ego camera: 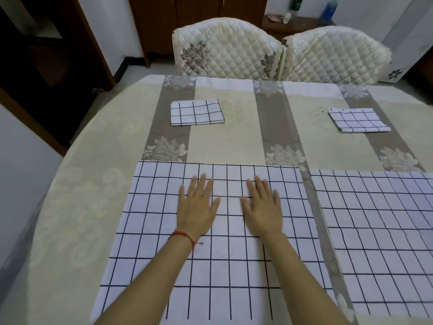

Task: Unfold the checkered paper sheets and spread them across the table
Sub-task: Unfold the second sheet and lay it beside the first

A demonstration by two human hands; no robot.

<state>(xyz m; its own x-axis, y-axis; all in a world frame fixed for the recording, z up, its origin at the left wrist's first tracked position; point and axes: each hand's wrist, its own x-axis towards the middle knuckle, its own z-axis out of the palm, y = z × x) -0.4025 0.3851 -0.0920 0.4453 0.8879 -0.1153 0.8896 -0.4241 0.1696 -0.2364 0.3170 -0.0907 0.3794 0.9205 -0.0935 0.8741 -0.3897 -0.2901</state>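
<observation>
Both hands are lying flat, fingers straight and slightly spread, pressing on the near white sheet with a dark grid of lines [210, 231], which is lying fully unfolded on the round table under its cream and grey-brown floral cloth [82, 184]. The left hand [196, 205], with a red cord bracelet [184, 235] at the wrist, and the right hand [262, 207] are sitting side by side near the sheet's middle, neither gripping anything. Judgement: the step in hand is smoothing this sheet flat. A second unfolded checkered sheet [379, 219] is lying just beside it to the right, a narrow strip of cloth showing between them. Two sheets are not yet opened: a folded checkered square at far left [196, 113] and a folded checkered square at far right [358, 120], well apart from each other and from the hands. So the task looks roughly half done. Next move likely calls for lifting the hands, reaching across the spread sheet without dragging it, and pinching a loose edge of one folded square. Hidden or unclear: the right sheet is running out of frame at right and bottom, the near sheet's bottom edge is cut off, the fingertips are blurring, and fold layers on the far squares are too small to count. Two quilted cream chair backs [225, 48] are standing behind the table.
</observation>
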